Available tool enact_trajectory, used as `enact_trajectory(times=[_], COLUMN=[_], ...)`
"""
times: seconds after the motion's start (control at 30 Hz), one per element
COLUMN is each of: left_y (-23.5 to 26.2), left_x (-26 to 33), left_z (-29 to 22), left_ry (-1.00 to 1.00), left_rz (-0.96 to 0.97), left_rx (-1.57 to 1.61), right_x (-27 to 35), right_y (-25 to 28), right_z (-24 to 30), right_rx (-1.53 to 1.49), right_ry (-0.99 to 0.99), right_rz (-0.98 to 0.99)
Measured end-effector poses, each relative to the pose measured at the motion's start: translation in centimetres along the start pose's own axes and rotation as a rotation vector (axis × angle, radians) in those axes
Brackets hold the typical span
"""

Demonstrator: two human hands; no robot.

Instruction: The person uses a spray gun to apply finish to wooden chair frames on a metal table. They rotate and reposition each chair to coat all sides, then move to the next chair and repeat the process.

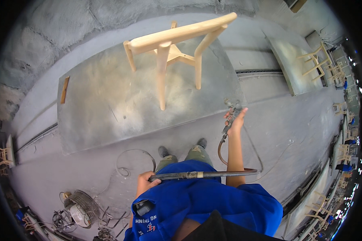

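Observation:
My right hand (pixel 238 120) is wrapped around a dirty spray gun (pixel 231 113), held out beyond the near right corner of a grey table. From the gun's lower end a brown hose (pixel 220 149) curves down. My left hand (pixel 145 183) grips a thick dark hose (pixel 181 175) that crosses in front of my waist, with a tan wrapped joint along it. A pale bare-wood chair frame (pixel 161 74) stands on the grey table (pixel 96 120), apart from both hands. Its curved top rail slants up to the right.
A wood strip (pixel 64 90) lies at the table's left end. Behind me to the left are a fan (pixel 81 209) and tangled cables. A thin hose loop (pixel 128 152) lies on the floor. Another table (pixel 287 66) with chairs stands at right; farther people and chairs line the right rim.

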State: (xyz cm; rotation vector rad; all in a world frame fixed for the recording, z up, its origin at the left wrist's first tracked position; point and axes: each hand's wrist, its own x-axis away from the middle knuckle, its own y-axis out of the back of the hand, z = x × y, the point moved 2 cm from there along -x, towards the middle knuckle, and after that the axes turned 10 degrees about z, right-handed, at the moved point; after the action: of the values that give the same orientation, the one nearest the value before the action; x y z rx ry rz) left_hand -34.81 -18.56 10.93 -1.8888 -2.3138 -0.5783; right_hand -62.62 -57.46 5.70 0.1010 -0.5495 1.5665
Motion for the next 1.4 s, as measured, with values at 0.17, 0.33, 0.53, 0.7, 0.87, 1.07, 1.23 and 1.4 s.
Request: enact_trajectory(times=[0.17,0.33,0.53,0.7,0.87,1.07,1.23,1.4], left_y=[4.0,6.2,7.3,9.2,8.8,8.1,8.7,7.2], left_x=[3.8,6.4,4.6,1.4,-0.6,-0.4,1.3,2.1], left_z=[4.3,8.0,10.7,10.6,8.6,6.6,5.0,2.1], left_ry=[0.028,0.091,-0.013,-0.142,-0.196,-0.12,-0.019,0.102], left_rz=[-0.143,-0.15,-0.17,-0.038,0.05,0.074,0.018,-0.004], left_rx=[0.204,0.257,0.389,0.344,0.337,0.364,0.32,0.175], right_x=[-3.5,-4.1,0.6,9.1,15.8,12.8,9.0,4.6], right_y=[-4.0,-11.0,-17.4,-17.8,-15.7,-12.7,-11.1,-11.7], right_z=[-7.3,-8.7,0.0,9.3,12.6,8.4,7.2,6.0], right_rx=[0.967,1.585,1.823,1.669,1.424,1.122,0.616,0.477], right_ry=[0.198,0.123,0.377,0.849,1.082,0.447,0.274,0.341], right_rz=[0.061,0.314,0.342,0.267,0.022,0.098,0.17,0.052])
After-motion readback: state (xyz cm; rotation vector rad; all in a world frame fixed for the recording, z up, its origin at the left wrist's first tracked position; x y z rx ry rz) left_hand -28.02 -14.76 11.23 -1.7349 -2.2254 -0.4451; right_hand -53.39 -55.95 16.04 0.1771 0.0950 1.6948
